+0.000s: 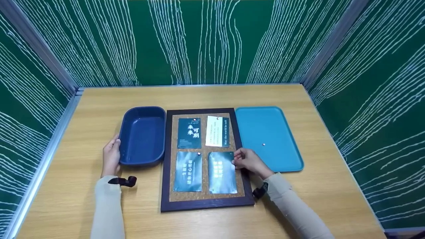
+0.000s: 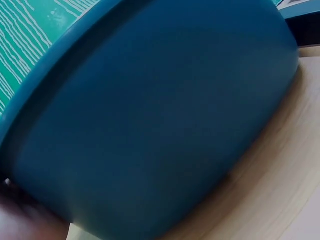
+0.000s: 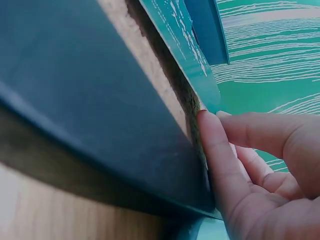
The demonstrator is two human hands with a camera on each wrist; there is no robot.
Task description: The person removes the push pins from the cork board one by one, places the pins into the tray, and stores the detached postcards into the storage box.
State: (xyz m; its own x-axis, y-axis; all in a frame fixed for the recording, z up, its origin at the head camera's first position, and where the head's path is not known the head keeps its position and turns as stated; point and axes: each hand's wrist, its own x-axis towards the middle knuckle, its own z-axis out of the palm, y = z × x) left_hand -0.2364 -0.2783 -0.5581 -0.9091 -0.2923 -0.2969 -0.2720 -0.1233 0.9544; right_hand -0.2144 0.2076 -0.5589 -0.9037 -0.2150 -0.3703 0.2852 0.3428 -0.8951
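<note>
In the head view a cork board (image 1: 205, 166) with a dark frame lies flat, bearing a green card (image 1: 189, 134) and a white-and-green card (image 1: 217, 131) above, with two more green cards below. My right hand (image 1: 247, 162) pinches the right edge of the lower right card (image 1: 221, 182) near its top corner. The right wrist view shows thumb and forefinger at the edge of this card (image 3: 182, 45), which stands off the cork. On the left, my left hand (image 1: 111, 152) grips the outer side of a deep blue tub (image 1: 142, 139); its fingers are mostly hidden.
A flat teal tray (image 1: 265, 126) lies right of the board, with one small push pin (image 1: 264, 144) on it. Pins show on the lower left card (image 1: 188, 172) and both upper cards. Green walls with white lines (image 1: 212, 43) enclose the wooden table (image 1: 66, 186).
</note>
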